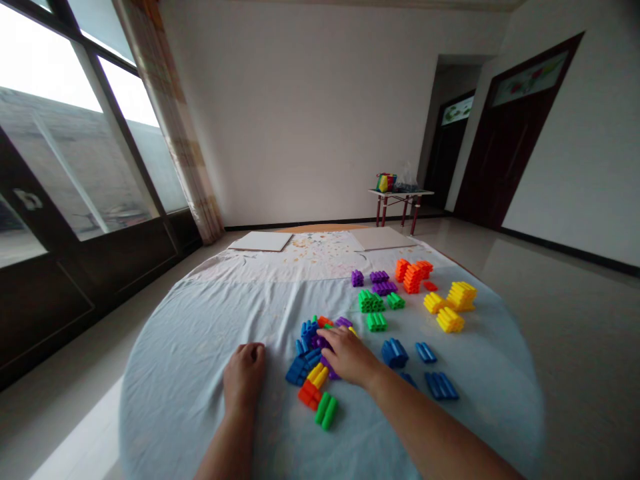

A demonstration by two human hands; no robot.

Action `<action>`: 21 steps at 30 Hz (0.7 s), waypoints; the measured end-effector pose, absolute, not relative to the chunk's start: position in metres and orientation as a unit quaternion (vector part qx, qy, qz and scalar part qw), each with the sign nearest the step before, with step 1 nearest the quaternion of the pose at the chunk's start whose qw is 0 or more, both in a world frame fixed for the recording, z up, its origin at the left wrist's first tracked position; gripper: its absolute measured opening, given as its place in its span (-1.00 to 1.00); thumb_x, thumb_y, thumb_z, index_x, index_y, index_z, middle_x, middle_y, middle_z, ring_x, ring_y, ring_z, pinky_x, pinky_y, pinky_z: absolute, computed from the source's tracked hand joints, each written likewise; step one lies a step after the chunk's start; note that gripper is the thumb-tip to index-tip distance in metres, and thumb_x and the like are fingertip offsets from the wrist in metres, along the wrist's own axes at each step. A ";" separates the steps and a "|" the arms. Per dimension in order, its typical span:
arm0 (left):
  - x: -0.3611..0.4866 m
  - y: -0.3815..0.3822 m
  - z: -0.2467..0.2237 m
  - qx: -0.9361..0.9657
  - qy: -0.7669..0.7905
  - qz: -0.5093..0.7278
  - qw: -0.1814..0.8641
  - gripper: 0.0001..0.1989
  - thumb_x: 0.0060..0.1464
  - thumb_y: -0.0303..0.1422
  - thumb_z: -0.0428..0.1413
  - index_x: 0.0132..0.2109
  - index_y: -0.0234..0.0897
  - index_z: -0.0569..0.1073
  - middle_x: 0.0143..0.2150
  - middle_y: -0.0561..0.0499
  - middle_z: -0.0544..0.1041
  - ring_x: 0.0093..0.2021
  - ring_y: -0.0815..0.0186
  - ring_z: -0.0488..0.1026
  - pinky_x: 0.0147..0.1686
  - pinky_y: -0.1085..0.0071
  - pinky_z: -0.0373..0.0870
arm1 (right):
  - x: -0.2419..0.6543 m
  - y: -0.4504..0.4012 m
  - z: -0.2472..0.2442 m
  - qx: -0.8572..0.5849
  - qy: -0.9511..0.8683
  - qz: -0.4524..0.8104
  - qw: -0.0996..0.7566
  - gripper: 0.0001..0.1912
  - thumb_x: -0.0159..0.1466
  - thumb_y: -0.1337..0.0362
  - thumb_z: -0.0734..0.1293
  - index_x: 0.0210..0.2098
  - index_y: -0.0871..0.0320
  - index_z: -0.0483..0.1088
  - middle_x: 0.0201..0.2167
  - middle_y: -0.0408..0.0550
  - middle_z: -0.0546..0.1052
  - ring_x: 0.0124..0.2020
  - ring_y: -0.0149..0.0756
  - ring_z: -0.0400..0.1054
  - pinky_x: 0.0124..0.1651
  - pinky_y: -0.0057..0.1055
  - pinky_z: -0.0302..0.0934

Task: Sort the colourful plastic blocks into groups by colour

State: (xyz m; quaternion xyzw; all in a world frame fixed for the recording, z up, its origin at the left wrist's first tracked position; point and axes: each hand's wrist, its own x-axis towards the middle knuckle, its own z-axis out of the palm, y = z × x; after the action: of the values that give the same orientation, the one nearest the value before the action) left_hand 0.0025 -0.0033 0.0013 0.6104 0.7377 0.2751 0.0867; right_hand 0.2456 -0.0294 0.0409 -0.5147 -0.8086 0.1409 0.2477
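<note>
Blue, purple, yellow, orange and green plastic is making up the mixed pile (303, 367) of blocks that I am inspecting through the head camera. I am judging the pieces light, stiff and hardly fragile, their smooth rounded ribs possibly slipping under a fingertip; I am recommending a pinch across 2 opposite sides. Pieces are crowding together, so neighbours may be snagging.

As to position, the pile is lying on the pale blue cloth (185, 373) between the 2 hands, under and just left of the right hand (345, 357). Its bent fingers are lying over a purple block (320, 343); the view is leaving me unable to tell whether they are clamping it. Nearer me, a green block (327, 411) is lying at the pile's end.

The left hand (244, 373) is resting on the cloth, apart from the pile, fingers curled together; I am seeing nothing in it. A blue group (395, 353) is standing right of the right hand.
</note>
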 end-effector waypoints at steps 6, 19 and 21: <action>0.003 -0.002 0.001 0.613 0.742 0.261 0.075 -0.63 0.11 -0.23 -0.17 -0.24 -0.26 0.48 -0.14 -0.12 0.48 -0.15 0.18 0.41 -0.16 0.35 0.24 | 0.245 -0.045 0.036 -0.492 -0.783 0.223 0.308 -0.65 0.29 0.35 0.10 -0.01 0.25 0.37 -0.18 0.08 0.54 -0.12 -0.24 0.40 -0.03 -0.33 0.25; 0.002 -0.001 0.000 0.620 0.747 0.231 0.060 -0.61 0.11 -0.19 -0.19 -0.22 -0.25 0.48 -0.11 -0.11 0.48 -0.14 0.19 0.42 -0.17 0.37 0.27 | 0.248 -0.060 0.024 -0.506 -0.780 0.116 0.350 -0.68 0.12 0.30 0.34 -0.11 0.13 0.41 -0.20 -0.01 0.45 -0.09 -0.18 0.26 0.05 -0.22 0.14; 0.001 -0.001 0.000 0.626 0.745 0.223 0.059 -0.60 0.12 -0.19 -0.19 -0.21 -0.26 0.48 -0.09 -0.14 0.47 -0.13 0.18 0.42 -0.16 0.35 0.28 | 0.247 -0.063 0.023 -0.517 -0.788 0.129 0.308 -0.70 0.10 0.31 0.35 -0.14 0.12 0.42 -0.19 -0.03 0.44 -0.08 -0.18 0.26 0.04 -0.24 0.13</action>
State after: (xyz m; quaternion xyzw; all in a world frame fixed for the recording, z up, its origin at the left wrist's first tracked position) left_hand 0.0009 -0.0005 0.0000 0.6259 0.7451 0.2227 0.0594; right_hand 0.2474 -0.0625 0.0235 -0.5167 -0.7883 0.1292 0.3082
